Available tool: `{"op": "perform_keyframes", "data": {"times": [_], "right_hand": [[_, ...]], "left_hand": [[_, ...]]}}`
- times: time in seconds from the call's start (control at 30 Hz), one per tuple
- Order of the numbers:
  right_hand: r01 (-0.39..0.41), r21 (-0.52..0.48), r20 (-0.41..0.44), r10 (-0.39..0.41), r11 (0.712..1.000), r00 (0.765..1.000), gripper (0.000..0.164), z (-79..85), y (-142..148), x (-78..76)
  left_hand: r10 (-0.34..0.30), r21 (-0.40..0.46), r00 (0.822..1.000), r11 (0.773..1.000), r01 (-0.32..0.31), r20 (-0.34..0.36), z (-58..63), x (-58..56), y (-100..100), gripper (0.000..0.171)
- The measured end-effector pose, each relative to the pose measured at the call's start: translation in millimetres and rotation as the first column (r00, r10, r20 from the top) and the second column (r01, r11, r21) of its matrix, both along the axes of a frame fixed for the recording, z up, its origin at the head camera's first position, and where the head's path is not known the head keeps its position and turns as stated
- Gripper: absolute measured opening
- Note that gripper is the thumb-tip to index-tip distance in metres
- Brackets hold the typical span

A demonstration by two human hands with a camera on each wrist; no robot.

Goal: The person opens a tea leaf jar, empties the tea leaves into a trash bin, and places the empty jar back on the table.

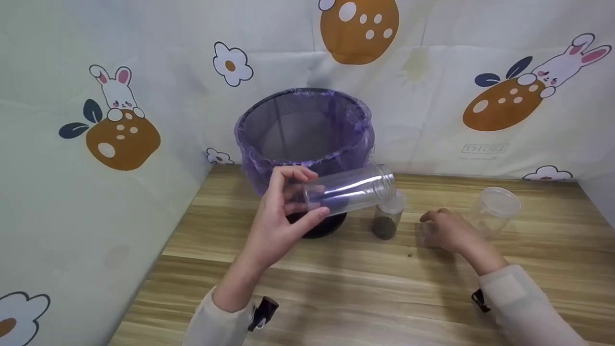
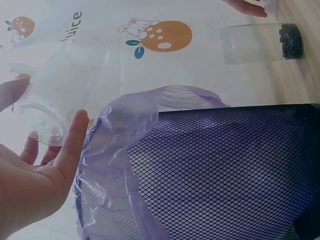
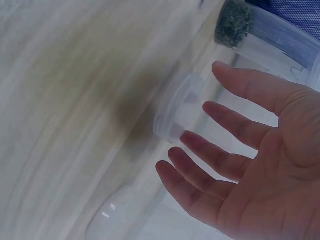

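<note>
Jar (image 1: 350, 190), clear and see-through from base to threaded neck, lies tipped nearly level in the left hand (image 1: 281, 214), whose thumb and fingers curl round its base end. In the head view it sits in front of a mesh bin (image 2: 230, 170), below the rim, its mouth towards the right. A purple liner (image 1: 257, 161) folds over the bin's edge. The right hand (image 1: 451, 230) has its fingers loosely bent and spread beside a translucent lid (image 3: 177, 107) on the wooden table (image 1: 336, 288); whether a fingertip touches it, I cannot tell. Near the bin stands a slimmer container (image 1: 388, 218), upright, with dark green flakes (image 3: 235, 25) filling just its bottom part. Beyond the right hand stands a wider, pale-topped container (image 1: 495, 211); its contents are unclear.
</note>
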State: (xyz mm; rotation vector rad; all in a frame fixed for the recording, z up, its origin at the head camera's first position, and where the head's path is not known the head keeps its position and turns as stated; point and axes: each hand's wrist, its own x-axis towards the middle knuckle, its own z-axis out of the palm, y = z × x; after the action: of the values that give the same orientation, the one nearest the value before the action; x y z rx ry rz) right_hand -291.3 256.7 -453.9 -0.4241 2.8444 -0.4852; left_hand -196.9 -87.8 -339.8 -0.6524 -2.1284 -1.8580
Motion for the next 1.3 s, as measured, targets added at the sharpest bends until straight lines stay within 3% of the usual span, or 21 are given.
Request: {"op": "perform_keyframes", "data": {"times": [0.23,0.4,0.63,0.83,0.97,1.13,1.3], "right_hand": [[0.03,0.005,-0.031,-0.03,1.0,0.999,0.051,-5.0,-1,0.1],[0.025,0.033,-0.047,-0.023,0.999,0.999,0.043,-6.8,-1,-1.1],[0.013,0.038,-0.074,-0.01,0.999,0.997,0.046,-7.6,-1,1.7],[0.027,-0.01,-0.066,-0.028,1.0,0.997,0.05,1.1,-2,5.9],[0.015,-0.096,-0.066,-0.021,0.995,0.998,0.05,8.4,-3,9.5],[-0.014,-0.31,-0.025,0.006,0.951,1.0,0.046,16.1,0,14.6],[-0.019,-0.513,0.039,0.046,0.858,0.998,0.043,21.5,6,22.2]], "left_hand": [[0.008,-0.041,1.0,0.999,-0.007,0.026,-9.4,-0.6,2,0.049],[0.011,-0.058,0.999,0.998,-0.008,0.041,-15.1,-0.9,2,0.048],[0.015,-0.078,0.998,0.997,-0.01,0.062,-24.6,-2.7,2,0.049],[-0.004,-0.108,0.996,0.994,0.014,0.087,-34.9,-6.3,6,0.051],[-0.021,-0.105,0.994,0.994,0.033,0.109,-40.9,-7.6,10,0.052],[-0.043,-0.099,0.991,0.994,0.055,0.124,-48.6,-8.4,14,0.053],[-0.055,-0.108,0.987,0.992,0.072,0.154,-55.7,-9.3,16,0.053]]}}
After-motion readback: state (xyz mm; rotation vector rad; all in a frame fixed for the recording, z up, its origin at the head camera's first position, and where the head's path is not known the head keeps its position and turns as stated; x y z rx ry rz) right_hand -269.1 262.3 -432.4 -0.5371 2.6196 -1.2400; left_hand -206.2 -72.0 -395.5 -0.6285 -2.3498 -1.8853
